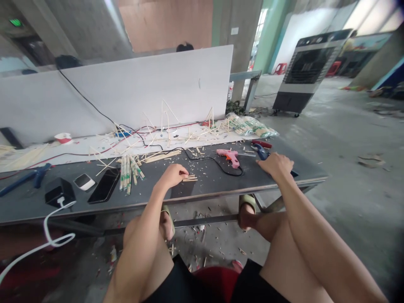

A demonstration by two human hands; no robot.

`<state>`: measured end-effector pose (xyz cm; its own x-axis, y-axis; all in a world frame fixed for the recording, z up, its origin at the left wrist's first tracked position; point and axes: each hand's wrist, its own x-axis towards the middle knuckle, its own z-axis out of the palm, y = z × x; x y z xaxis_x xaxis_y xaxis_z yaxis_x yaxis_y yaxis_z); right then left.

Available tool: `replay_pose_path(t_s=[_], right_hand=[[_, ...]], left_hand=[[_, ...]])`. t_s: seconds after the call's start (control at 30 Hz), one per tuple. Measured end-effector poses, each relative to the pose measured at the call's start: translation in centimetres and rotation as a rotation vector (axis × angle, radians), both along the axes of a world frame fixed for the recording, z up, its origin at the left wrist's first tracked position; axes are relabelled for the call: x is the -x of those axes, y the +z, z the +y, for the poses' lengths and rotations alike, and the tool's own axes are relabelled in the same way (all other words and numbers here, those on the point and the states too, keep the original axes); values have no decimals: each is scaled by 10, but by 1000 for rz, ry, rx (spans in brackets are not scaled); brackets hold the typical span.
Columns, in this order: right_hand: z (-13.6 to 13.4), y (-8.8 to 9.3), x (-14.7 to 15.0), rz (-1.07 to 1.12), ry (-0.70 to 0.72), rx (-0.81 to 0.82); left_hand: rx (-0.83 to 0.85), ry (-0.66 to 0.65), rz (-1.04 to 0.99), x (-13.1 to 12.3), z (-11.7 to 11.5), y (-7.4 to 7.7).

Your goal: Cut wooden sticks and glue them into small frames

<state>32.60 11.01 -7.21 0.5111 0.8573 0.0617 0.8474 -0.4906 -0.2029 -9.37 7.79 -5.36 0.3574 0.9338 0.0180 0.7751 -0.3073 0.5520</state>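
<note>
My left hand [173,174] rests on the dark table [208,185], its fingers pinched on a small bundle of short bamboo sticks [190,179]. Over at the table's right end, my right hand [275,165] lies with curled fingers on a blue-handled cutter [261,150]; whether it grips the tool is unclear. A pink glue gun [230,156] lies between the two hands, its black cord looping toward the back. Wrapped chopsticks [128,169] and loose sticks [162,156] lie left of my left hand.
A black phone [104,185], a small white device [84,182] and a black charger with a white cable [59,192] sit at the left. A white partition [126,90] backs the table. A bag of sticks [251,125] lies far right; an air cooler [311,69] stands beyond.
</note>
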Motion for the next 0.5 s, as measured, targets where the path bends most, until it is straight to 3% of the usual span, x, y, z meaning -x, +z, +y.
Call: replay_pose_path(t_s=[0.2,0.5], right_hand=[[1,-19,6,-110,-88,-89],[-6,-29,14,-71,-59,-97]], left_hand=[[66,-9,-9,1,1,-2],[22,-28,-78,-13,-4,-7]])
